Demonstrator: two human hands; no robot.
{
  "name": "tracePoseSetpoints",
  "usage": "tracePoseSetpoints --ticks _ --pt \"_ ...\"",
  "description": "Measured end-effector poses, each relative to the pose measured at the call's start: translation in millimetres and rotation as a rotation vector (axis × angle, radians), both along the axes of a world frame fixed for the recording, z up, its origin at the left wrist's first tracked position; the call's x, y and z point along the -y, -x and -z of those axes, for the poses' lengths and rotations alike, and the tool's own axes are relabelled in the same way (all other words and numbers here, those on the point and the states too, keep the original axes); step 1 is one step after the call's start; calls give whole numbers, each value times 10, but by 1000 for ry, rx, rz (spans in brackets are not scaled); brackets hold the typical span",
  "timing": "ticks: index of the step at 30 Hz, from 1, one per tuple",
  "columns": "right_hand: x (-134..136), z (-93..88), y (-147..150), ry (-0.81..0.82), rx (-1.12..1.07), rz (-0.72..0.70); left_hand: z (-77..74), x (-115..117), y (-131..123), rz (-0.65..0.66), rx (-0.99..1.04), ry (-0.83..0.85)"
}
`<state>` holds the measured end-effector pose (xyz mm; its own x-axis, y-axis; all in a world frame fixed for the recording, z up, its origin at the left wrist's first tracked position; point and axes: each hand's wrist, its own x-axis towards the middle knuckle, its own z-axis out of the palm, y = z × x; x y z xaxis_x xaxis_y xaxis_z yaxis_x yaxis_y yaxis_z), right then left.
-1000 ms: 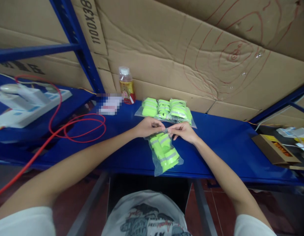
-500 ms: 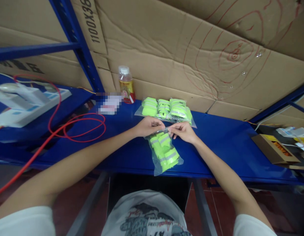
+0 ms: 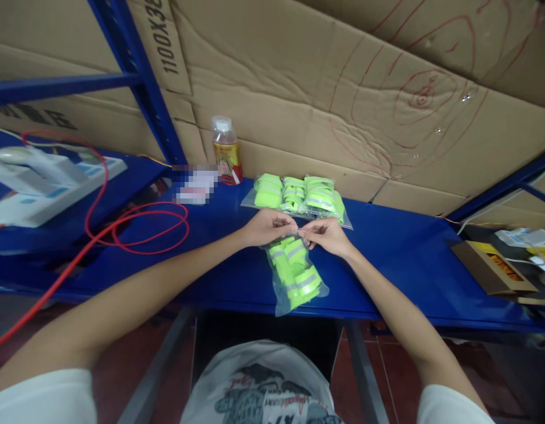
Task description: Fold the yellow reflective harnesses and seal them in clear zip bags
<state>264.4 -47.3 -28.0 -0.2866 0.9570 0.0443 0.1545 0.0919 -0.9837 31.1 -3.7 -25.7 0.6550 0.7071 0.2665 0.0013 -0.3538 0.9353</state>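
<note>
A clear plastic bag [image 3: 285, 303] holds folded neon-yellow reflective straps [image 3: 294, 268] with silver stripes. Its top edge is pinched between the fingertips of my left hand [image 3: 269, 227] and my right hand [image 3: 326, 234], which almost meet. From there the bag slants down toward the front edge of the blue table. Just behind my hands lie several more bagged reflective straps [image 3: 294, 194], side by side near the cardboard wall. My fingers partly hide the bag's opening, so I cannot tell whether it is sealed.
A bottle [image 3: 227, 152] with a white cap stands at the back beside a blurred paper [image 3: 197, 187]. Red cable [image 3: 153, 229] loops across the left of the blue table [image 3: 396, 265]. White power strips [image 3: 56, 188] lie far left; an open cardboard box [image 3: 493, 268] sits right.
My right hand has shifted slightly left along the bag's top edge, bringing its fingertips closer to my left hand. The bag stays in nearly the same place.
</note>
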Motion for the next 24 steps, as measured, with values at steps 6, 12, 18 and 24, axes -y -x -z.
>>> tracePoseSetpoints --ticks 6,12,18,24 --pt "19 20 24 -42 -1 27 8 -11 -10 -16 5 -11" --pt "12 -15 44 14 15 4 64 -27 -15 -32 8 -55" --pt "22 -31 39 7 -25 7 79 -38 -16 -18 -14 -60" --pt "16 -33 2 27 -62 30 104 -144 52 80 -88 -20"
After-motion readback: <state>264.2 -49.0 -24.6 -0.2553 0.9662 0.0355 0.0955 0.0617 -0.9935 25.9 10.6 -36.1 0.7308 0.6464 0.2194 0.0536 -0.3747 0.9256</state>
